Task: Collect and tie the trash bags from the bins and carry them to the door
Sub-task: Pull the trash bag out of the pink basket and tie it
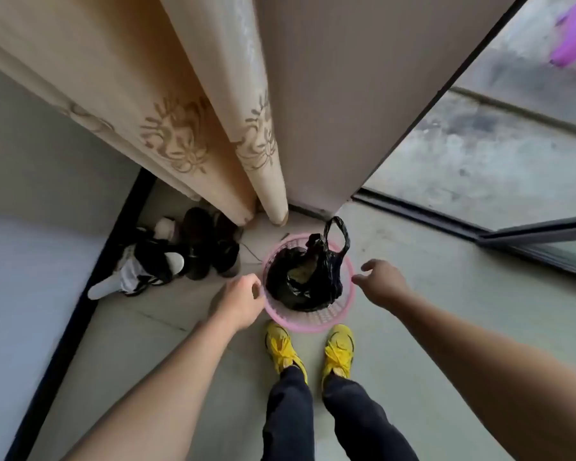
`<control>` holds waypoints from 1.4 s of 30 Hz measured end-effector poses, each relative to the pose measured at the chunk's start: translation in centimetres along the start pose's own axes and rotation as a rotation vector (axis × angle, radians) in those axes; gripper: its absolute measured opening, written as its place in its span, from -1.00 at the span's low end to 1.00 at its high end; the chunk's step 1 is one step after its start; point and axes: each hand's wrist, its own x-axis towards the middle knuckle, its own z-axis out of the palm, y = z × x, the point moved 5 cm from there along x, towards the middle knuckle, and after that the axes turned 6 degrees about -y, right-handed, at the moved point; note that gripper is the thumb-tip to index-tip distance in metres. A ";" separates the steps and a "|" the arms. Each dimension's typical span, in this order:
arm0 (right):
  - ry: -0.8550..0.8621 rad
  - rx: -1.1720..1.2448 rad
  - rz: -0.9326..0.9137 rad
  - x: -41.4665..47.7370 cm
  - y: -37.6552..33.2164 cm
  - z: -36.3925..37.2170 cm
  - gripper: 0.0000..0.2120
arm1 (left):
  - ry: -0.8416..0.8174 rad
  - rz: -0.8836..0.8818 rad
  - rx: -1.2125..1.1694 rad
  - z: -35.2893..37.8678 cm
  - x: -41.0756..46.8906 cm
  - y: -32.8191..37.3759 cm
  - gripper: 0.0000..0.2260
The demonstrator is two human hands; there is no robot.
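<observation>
The bin [313,322] is pink, its wall an open lattice. The trash bag [300,284] in it is glossy black. The curtain [180,138] is beige with golden-brown floral motifs. The 2 sneakers [280,347] are bright yellow, the trousers [290,414] dark navy. The shoes [167,261] at the floor's [446,311] left edge are black and white. The floor is pale grey.
</observation>
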 end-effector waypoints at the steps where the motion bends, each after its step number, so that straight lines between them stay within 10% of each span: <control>1: 0.008 0.035 0.023 1.8 0.3 1.1 -0.58 | -0.002 0.004 0.007 0.7 2.0 -0.3 -0.81; 10: 0.153 0.336 0.089 16.2 3.0 10.3 -0.42 | -0.036 0.185 0.061 9.6 18.8 -1.0 -0.38; 17: 0.148 0.285 0.068 19.7 4.3 13.6 -0.87 | 0.047 -0.001 -0.125 12.2 22.1 -2.2 -0.84; 42: 0.312 0.413 -0.238 -8.4 3.4 7.1 -0.70 | 0.465 -0.257 -0.848 10.0 -9.9 -7.6 -0.80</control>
